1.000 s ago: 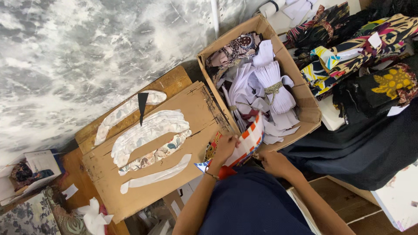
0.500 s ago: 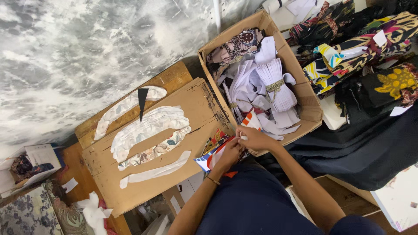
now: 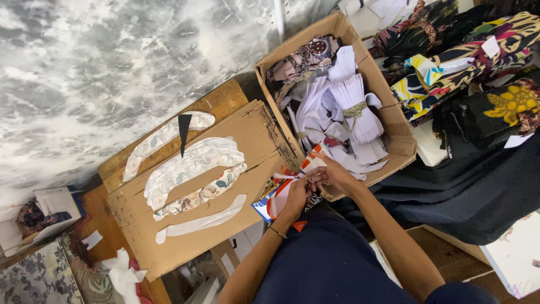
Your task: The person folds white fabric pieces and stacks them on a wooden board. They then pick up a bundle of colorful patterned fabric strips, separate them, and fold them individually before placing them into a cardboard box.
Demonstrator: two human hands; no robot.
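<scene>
My left hand (image 3: pixel 293 197) and my right hand (image 3: pixel 331 173) meet at the near corner of an open cardboard box (image 3: pixel 396 147). Both grip a multicoloured fabric piece (image 3: pixel 277 201) in orange, white, blue and red, which bunches between my fingers and hangs down toward my lap. The box holds a tied bundle of white cut pieces (image 3: pixel 355 107) and several loose white and patterned scraps (image 3: pixel 304 62). My lap is covered in dark blue cloth (image 3: pixel 326 264).
A flat cardboard sheet (image 3: pixel 259 141) to the left carries several curved floral and white fabric cutouts (image 3: pixel 191 169) and a black pointed piece (image 3: pixel 183 130). Stacks of bright patterned fabric (image 3: pixel 461 56) lie at the right, over black cloth (image 3: pixel 472 191). The grey mottled floor (image 3: pixel 112 62) lies beyond.
The fabric piece came down from being held up at the box edge. My right hand moved up to join my left on it, and the cloth is now gathered between both.
</scene>
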